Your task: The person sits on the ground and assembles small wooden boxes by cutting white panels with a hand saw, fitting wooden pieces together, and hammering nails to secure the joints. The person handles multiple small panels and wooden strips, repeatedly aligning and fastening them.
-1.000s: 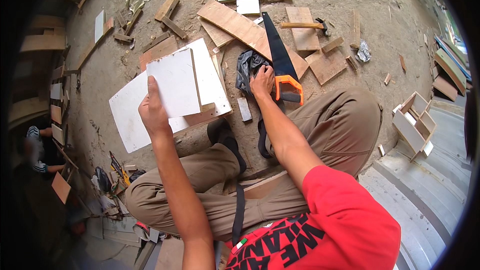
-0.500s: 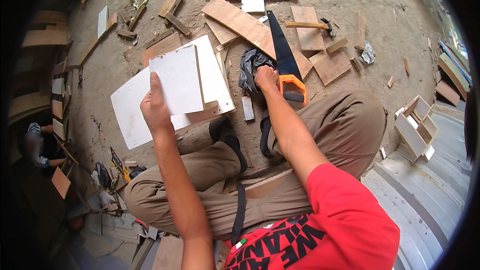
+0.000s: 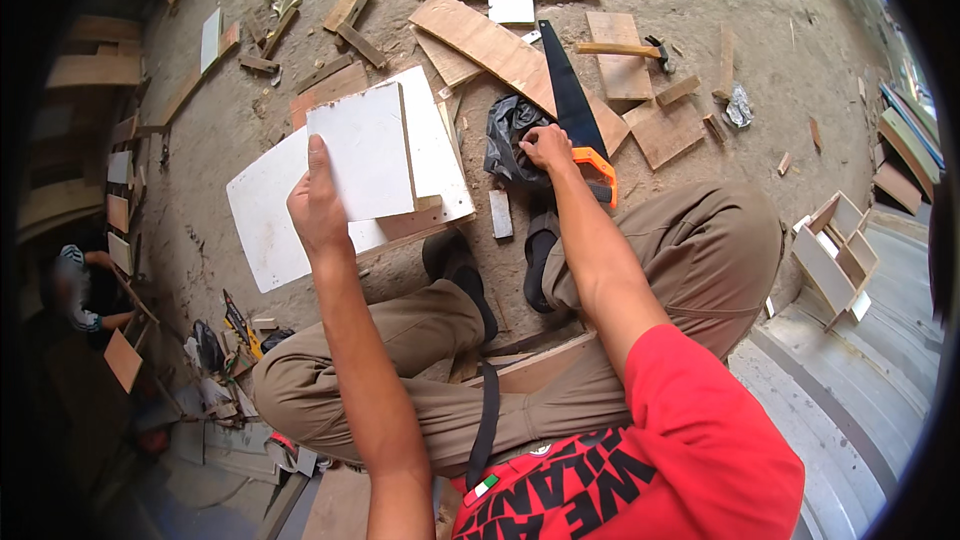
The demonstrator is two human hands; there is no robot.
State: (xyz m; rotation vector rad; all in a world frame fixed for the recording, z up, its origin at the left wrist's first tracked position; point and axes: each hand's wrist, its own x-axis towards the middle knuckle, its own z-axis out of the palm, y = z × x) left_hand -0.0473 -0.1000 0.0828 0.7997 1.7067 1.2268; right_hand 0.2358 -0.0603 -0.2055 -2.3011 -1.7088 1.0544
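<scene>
Gripping the board left of the bag, the left hand had its thumb on the white face. The right hand, the nearer one, was at the bag's right side, fingers bent; I couldn't tell whether they pinched anything. Just right of the bag lay the saw, its long axis running out beyond it, across the plank. Leftward, a narrow strip of ground parted bag from sheet.

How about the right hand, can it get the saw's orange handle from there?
Probably yes. The right hand is at the black plastic bag, close beside the orange handle, and nothing seems to lie on top of it, though the forearm hides part of it from this view.
</scene>
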